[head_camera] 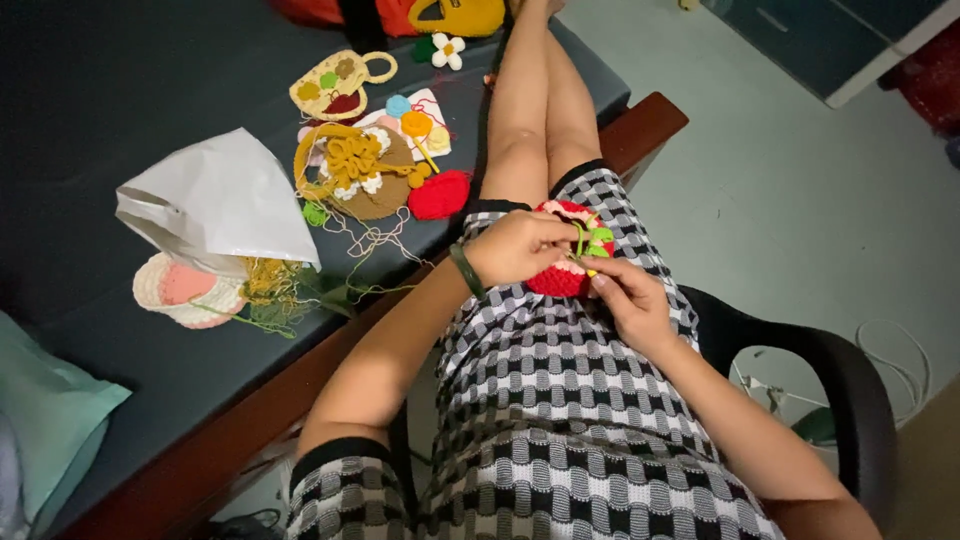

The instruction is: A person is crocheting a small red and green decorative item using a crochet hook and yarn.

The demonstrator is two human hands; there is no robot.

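The fingers of the left hand point(515, 247) are curled around the top of a red crocheted piece point(560, 275) with a pale edge, pinning it against the lap; the fingers of the right hand point(628, 298) are pinched together at its right side, where a small green crocheted leaf point(598, 238) and a strand of green yarn sit, and something thin and yellowish shows at the fingertips, too small to tell whether it is a hook or a needle; a dark bangle point(466, 270) rings the left wrist. The red piece rests on the person's thigh, on a black-and-white checked dress point(560, 400), and the person sits in a dark armchair point(850, 390) with legs stretched onto the counter point(120, 80).

Judging by its look, the red body is already worked up to a full rounded shape, and the green part at its edge seems the portion in hand, not yet settled in place.

On the dark counter to the left lie other pieces that look finished: a brown round bag with mustard loops point(358, 172), a small cream handbag shape point(335, 85), a red flat piece point(438, 195), a white flower point(447, 50), a pink and cream round point(185, 290) beside tangled yarn ends point(270, 295), and a white plastic bag point(220, 200).
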